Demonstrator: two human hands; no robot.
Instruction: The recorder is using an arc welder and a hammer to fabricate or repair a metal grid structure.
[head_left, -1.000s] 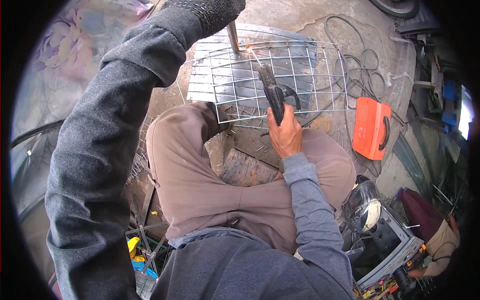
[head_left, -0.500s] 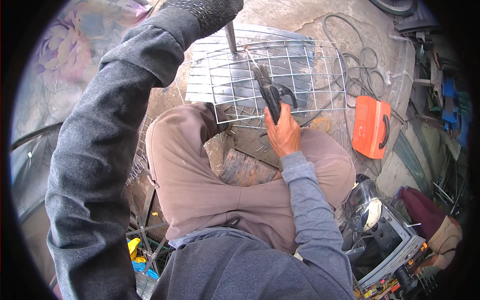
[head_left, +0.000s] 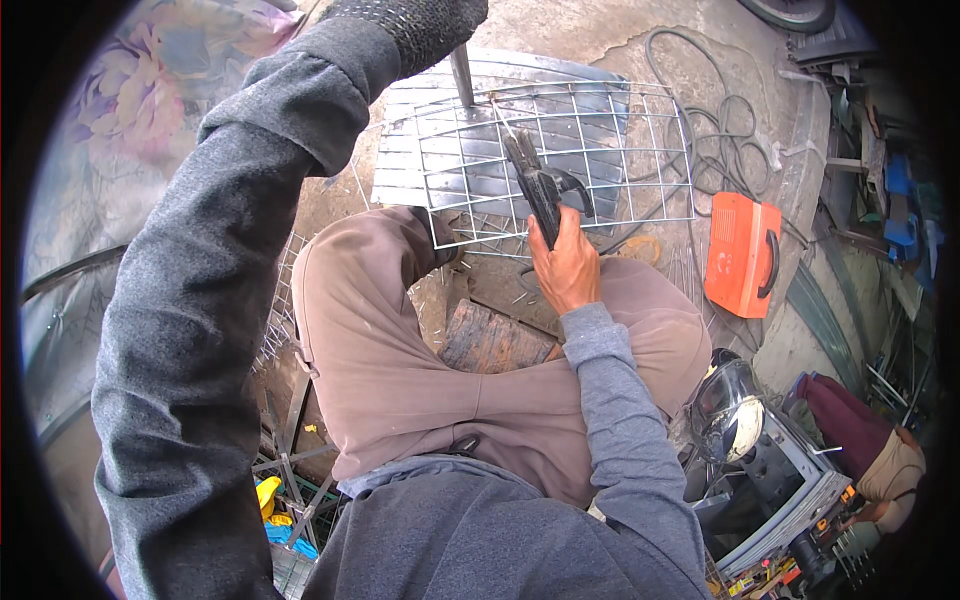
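Note:
My right hand, bare, is wrapped around the handle of a black electrode holder. A thin welding rod sticks out of its jaws, and its tip is at the far part of a white wire grid; whether they touch I cannot tell. My left hand, in a dark knitted glove, is closed at the top edge, partly cut off. From under it a grey metal bar slants down to the grid, close to the rod's tip. Beneath the grid lies a grey slatted metal sheet.
An orange welding machine with a black handle stands at the right, near looped cable. A wooden block lies between my legs. A dark welding mask rests at the lower right. Floral cloth hangs at the left.

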